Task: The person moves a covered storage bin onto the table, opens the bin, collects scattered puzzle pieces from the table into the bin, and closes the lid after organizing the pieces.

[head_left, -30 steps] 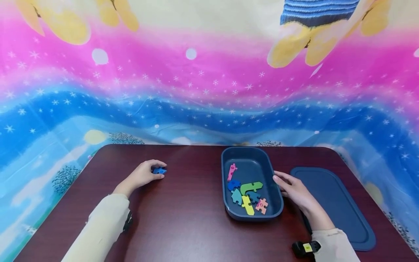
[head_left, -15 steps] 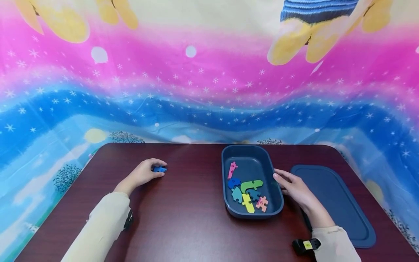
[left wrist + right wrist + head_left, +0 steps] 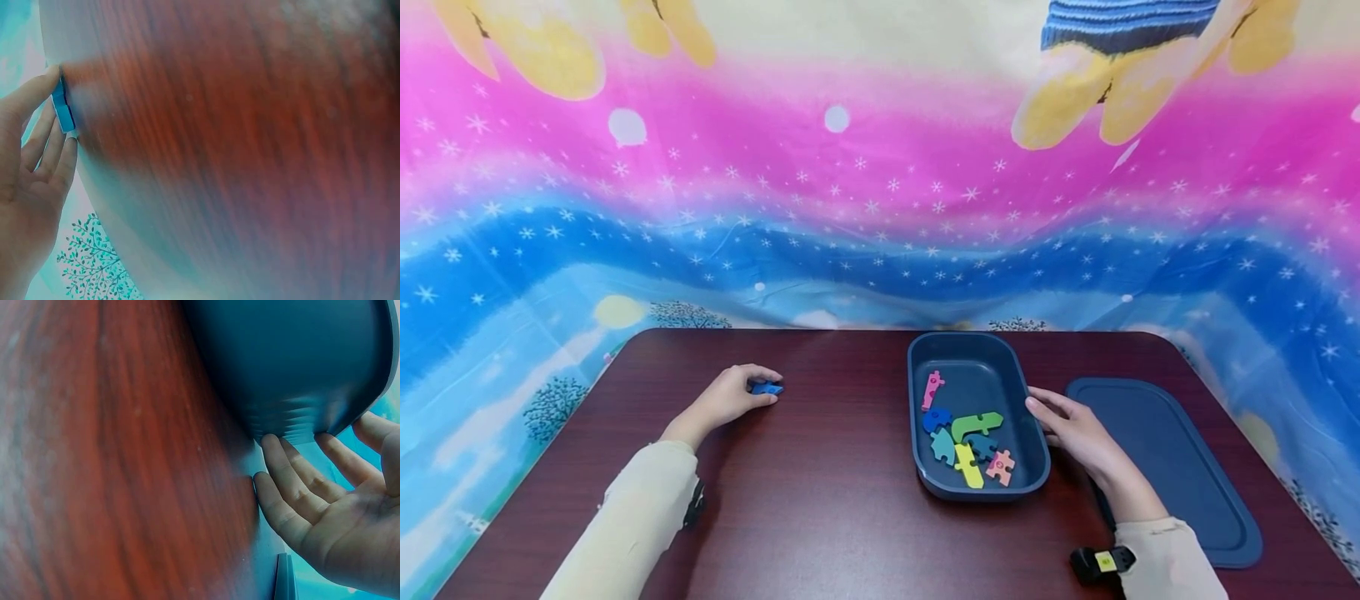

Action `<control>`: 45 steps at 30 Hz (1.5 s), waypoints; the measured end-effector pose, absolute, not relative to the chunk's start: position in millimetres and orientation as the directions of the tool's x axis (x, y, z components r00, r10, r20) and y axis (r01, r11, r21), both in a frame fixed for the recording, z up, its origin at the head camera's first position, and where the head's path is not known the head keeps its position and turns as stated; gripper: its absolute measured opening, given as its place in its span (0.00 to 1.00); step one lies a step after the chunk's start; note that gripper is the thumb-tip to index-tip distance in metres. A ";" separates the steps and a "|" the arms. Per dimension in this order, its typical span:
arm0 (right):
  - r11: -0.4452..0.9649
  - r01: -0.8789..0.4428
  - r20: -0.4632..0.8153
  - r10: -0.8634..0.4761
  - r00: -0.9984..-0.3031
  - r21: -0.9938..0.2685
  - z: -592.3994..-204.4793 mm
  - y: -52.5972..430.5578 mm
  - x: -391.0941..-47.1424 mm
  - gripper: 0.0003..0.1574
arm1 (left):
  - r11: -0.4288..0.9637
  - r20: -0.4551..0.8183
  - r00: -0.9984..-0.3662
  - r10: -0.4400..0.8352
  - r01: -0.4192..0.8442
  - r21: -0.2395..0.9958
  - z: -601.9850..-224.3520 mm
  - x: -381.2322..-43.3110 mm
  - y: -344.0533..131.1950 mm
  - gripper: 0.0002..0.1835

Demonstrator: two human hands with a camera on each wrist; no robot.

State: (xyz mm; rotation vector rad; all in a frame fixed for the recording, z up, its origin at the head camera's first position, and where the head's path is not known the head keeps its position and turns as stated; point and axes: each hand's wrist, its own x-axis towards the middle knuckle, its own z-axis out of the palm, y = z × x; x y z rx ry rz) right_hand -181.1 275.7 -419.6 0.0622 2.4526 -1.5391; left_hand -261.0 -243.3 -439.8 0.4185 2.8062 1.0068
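Observation:
On the left of the table, my left hand (image 3: 734, 393) pinches a blue puzzle piece (image 3: 767, 388) between thumb and fingers. In the left wrist view the blue piece (image 3: 63, 109) stands edge-on at the fingertips, close to the tabletop. A dark blue box (image 3: 1033, 471) sits right of centre, holding several foam-like puzzle pieces: pink (image 3: 932, 390), green (image 3: 976, 426), yellow (image 3: 968, 465), orange (image 3: 1000, 467), teal and blue. My right hand (image 3: 1078, 433) touches the box's right side. In the right wrist view its loosely bent fingertips (image 3: 271, 442) rest against the outer wall.
A flat dark blue lid (image 3: 1172, 467) lies on the table right of the box, partly behind the right forearm. The dark red-brown table (image 3: 820, 500) ends at the back against a colourful printed cloth (image 3: 850, 200).

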 end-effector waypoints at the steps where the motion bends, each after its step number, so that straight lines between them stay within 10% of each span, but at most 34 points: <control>1: 0.444 0.164 -0.227 -0.094 -0.969 -0.881 -419.5 275.7 -181.2 0.47 | 0.739 -0.031 -0.954 0.299 0.211 0.640 -439.7 -260.8 -243.6 0.19; 45: 0.457 0.164 -0.230 -0.092 -0.969 -0.874 -419.1 275.9 -181.2 0.47 | 0.701 0.060 -0.928 0.369 0.320 0.637 -419.2 -257.0 -206.1 0.15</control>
